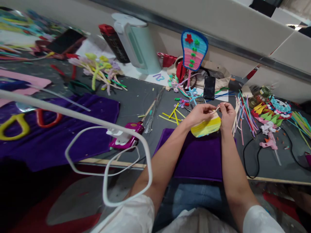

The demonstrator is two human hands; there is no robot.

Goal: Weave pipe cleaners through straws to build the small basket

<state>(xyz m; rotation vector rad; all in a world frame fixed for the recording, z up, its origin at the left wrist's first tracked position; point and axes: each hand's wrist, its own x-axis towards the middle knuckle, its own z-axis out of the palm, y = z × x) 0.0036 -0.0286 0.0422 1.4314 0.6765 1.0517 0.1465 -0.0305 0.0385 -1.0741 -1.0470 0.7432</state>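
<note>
Both hands pinch one thin pale strip above a yellow striped piece.
The left hand (201,114) and right hand (228,114) have each grip closed at the fingertips, apparently on the same pale strip (217,109); so narrow a hold could let it twist or slip. The yellow piece (206,127) lies just below the pinch, between the wrists, over the purple cloth (198,158); whether any finger supports it is hidden, so if none does, a tug might tip or shift it. Farther out, the white cable (151,181) loops across the left arm in view and could snag on a pull back, while right of the right forearm, the glue gun's black cord (245,163) curls along the bench (136,97), where an elbow swung outward might catch it.
</note>
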